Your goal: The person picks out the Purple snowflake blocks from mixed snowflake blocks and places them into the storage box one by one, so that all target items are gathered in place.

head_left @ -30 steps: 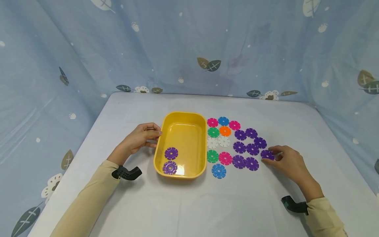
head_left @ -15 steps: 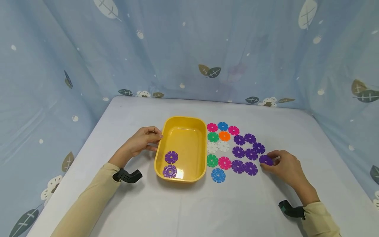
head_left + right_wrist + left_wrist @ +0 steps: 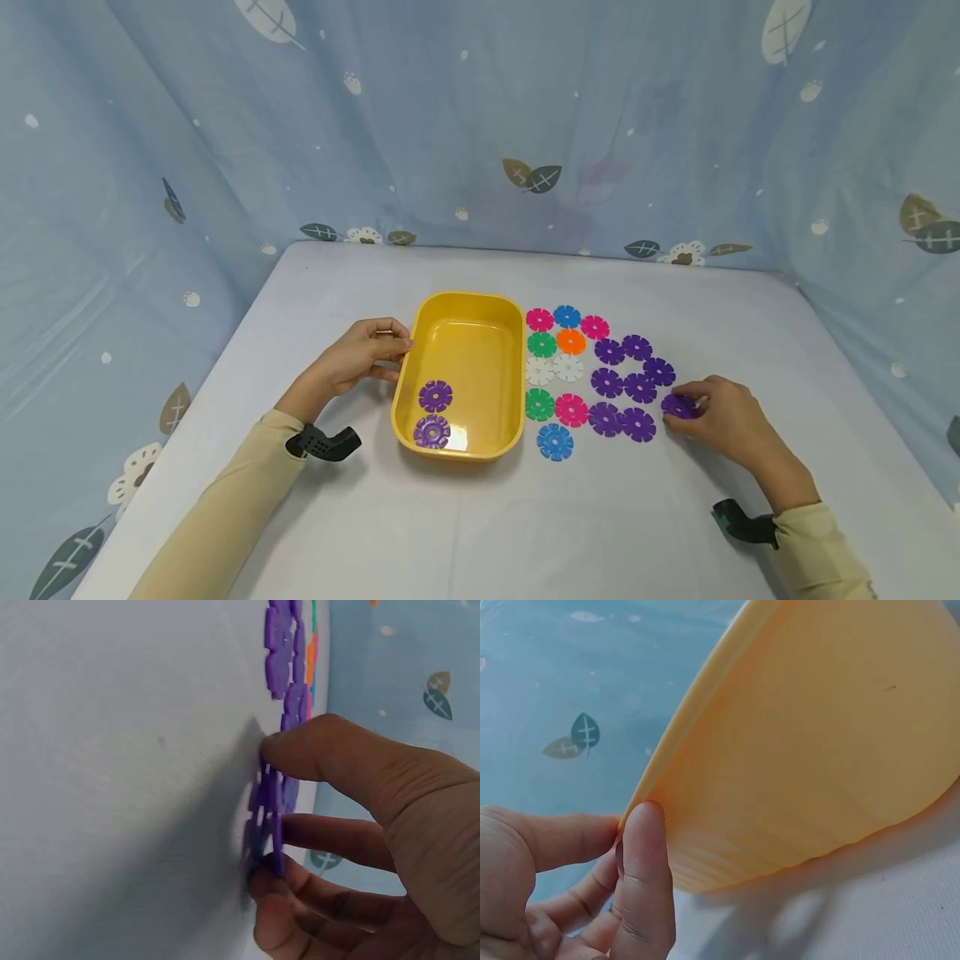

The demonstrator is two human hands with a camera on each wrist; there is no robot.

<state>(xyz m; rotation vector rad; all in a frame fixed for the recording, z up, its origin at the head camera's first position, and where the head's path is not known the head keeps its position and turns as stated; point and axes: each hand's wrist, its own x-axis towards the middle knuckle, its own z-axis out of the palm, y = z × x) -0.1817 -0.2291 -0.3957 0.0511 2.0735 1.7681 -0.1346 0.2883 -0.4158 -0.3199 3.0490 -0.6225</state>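
Note:
In the head view my left hand (image 3: 360, 358) holds the left rim of a yellow plastic tray (image 3: 480, 375). Seen from the left wrist, thumb and fingers pinch the tray's edge (image 3: 675, 742). Two purple snowflake discs (image 3: 433, 414) lie inside the tray, near its front left corner. At the right, my right hand (image 3: 723, 421) grips another purple snowflake disc (image 3: 678, 407) by its edges. The right wrist view shows that held disc (image 3: 277, 817) between thumb and fingertips, close to the tabletop; whether it touches the cloth I cannot tell.
Right of the tray, pink, blue, green, orange and white snowflake discs (image 3: 571, 342) lie flat in rows. A cluster of several purple snowflake discs (image 3: 639, 387) sits between these and my right hand. A blue patterned curtain (image 3: 480, 125) hangs behind the white table (image 3: 525, 533).
The purple snowflake disc in my right hand has tipped from nearly flat to tilted. My left hand keeps its hold on the tray. The head view has shifted slightly.

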